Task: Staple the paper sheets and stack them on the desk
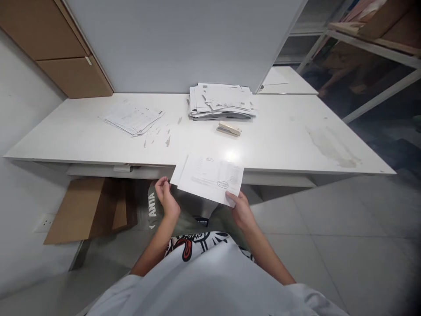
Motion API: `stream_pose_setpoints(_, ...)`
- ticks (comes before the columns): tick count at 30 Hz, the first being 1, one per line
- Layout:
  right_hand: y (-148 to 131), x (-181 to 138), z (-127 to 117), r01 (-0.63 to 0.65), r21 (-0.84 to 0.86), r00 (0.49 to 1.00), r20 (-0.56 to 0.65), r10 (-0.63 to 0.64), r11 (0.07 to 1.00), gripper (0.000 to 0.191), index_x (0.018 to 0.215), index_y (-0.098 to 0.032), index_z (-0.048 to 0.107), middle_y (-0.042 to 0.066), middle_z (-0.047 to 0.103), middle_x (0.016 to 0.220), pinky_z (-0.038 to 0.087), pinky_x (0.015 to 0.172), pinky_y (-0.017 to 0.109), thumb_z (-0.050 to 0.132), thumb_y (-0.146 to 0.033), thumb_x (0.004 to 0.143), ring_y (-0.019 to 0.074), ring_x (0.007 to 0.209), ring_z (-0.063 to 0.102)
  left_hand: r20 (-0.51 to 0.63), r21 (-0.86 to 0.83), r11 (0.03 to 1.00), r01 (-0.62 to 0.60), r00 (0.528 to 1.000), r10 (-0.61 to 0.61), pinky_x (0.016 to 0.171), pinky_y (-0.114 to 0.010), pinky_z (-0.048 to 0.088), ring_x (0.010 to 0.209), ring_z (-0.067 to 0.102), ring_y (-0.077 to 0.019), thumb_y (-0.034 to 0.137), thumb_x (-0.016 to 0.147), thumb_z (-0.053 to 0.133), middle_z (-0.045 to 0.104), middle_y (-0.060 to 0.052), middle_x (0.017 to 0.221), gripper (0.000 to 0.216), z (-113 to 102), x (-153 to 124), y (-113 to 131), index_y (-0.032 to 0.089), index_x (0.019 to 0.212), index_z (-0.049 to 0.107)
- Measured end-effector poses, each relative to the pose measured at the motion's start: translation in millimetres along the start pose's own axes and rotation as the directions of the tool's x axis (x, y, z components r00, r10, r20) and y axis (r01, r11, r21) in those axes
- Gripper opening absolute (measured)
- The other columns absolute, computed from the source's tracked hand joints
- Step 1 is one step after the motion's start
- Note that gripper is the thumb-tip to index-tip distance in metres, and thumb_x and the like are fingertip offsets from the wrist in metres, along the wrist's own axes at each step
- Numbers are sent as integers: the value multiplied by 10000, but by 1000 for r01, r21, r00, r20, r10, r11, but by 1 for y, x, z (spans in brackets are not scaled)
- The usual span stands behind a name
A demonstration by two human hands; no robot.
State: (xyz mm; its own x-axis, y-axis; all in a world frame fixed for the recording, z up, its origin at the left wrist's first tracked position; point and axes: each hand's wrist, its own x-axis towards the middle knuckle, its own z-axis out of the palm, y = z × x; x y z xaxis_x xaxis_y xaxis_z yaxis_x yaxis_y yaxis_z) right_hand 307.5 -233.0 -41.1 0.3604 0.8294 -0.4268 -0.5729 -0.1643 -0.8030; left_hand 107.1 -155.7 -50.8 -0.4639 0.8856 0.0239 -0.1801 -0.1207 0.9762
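1. We have white sheets (200, 175) in front of us, at least two, spread a little so one pokes out on the left.
2. The top sheet has tiny grey print, too small to read, and a dark oval stamp (222, 184) near its lower right corner.
3. Our right hand (242, 211) grips the sheets at that corner, with the thumb on top.
4. Our left hand (168, 201) has curled fingers just beside the left corner. We cannot tell if it pinches anything.
5. The far part of the sheets overlaps the front edge of the white table (279, 147); the near part sticks out over our lap.
6. Past the sheets, we see a cream stapler (229, 128), then a thick paper pile (223, 103) against the grey panel (184, 44).
7. A thin paper pile (131, 118) lies to the left, near some grey scraps (168, 141).
8. To the right, we have wide table room, with a grey stain (332, 147) near the end.
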Motion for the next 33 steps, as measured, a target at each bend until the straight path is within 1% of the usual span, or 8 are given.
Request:
stream_pose_setpoints(2, -7, 2, -13, -2, -43, 1000, -3, 2, 999, 486, 1058, -219, 725, 72, 758, 1094, 567, 929, 457, 852, -335, 604, 327, 1070, 688, 187, -48, 973, 225, 959, -212, 882, -334, 515, 1086, 638, -225, 493, 837, 631, 645, -96, 1218, 396, -1, 17, 1, 234, 1134, 593)
stream_pose_setpoints(4, -13, 6, -23, -22, -69, 1000, 9, 22, 997, 505, 1042, -224, 725, 65, 765, 1070, 571, 909, 444, 874, -334, 573, 319, 1033, 702, 411, 26, 933, 359, 847, -338, 838, -349, 533, 1037, 663, -253, 540, 750, 724, 682, -106, 1172, 526, -1, 28, 2, 221, 1154, 611)
stream_pose_setpoints(6, -16, 9, -31, -33, -84, 999, 12, 34, 996, 521, 1018, -223, 726, 59, 771, 1042, 573, 890, 431, 892, -331, 536, 313, 1000, 711, 529, 119, 917, 381, 757, -383, 851, -363, 533, 1027, 668, -277, 531, 672, 799, 717, -111, 1102, 571, 2, 28, 2, 187, 1107, 661)
stream_pose_setpoints(8, -15, 12, -36, -41, -86, 999, 10, 42, 995, 515, 987, -217, 728, 61, 775, 1014, 575, 874, 427, 898, -340, 517, 311, 976, 715, 574, 162, 919, 359, 723, -384, 883, -375, 525, 1032, 665, -290, 512, 628, 837, 737, -111, 1054, 553, 6, 21, -2, 159, 1032, 704)
stream_pose_setpoints(14, -2, 7, -52, -57, -115, 997, 51, 63, 992, 494, 989, -221, 729, 68, 773, 993, 569, 846, 432, 889, -390, 553, 304, 952, 711, 479, 145, 929, 339, 798, -366, 839, -348, 531, 928, 686, -255, 588, 610, 821, 756, -90, 999, 587, 11, 1, -17, 151, 991, 736)
stream_pose_setpoints(22, -4, 11, -60, 31, -221, 999, 49, -21, 975, 439, 895, -202, 773, 53, 777, 913, 559, 777, 404, 878, -474, 567, 266, 854, 697, 363, 40, 945, 325, 876, -317, 793, -305, 546, 896, 697, -234, 633, 612, 798, 760, -75, 921, 558, 10, 3, -14, 157, 894, 727)
stream_pose_setpoints(27, 1, 16, -54, 101, -204, 993, 76, -87, 974, 398, 868, -211, 759, 33, 775, 892, 548, 820, 387, 881, -443, 568, 246, 855, 690, 421, 22, 944, 329, 853, -308, 898, -358, 541, 1070, 667, -286, 665, 641, 762, 751, -101, 988, 585, 9, -1, -9, 170, 947, 703)
stream_pose_setpoints(33, 13, 28, -45, 98, -107, 995, 23, -96, 989, 439, 912, -218, 711, 23, 767, 926, 547, 772, 333, 882, -401, 552, 214, 839, 687, 572, 200, 923, 329, 725, -382, 968, -415, 509, 1112, 646, -312, 502, 567, 871, 731, -126, 1112, 632, 5, 10, -18, 155, 1063, 691)
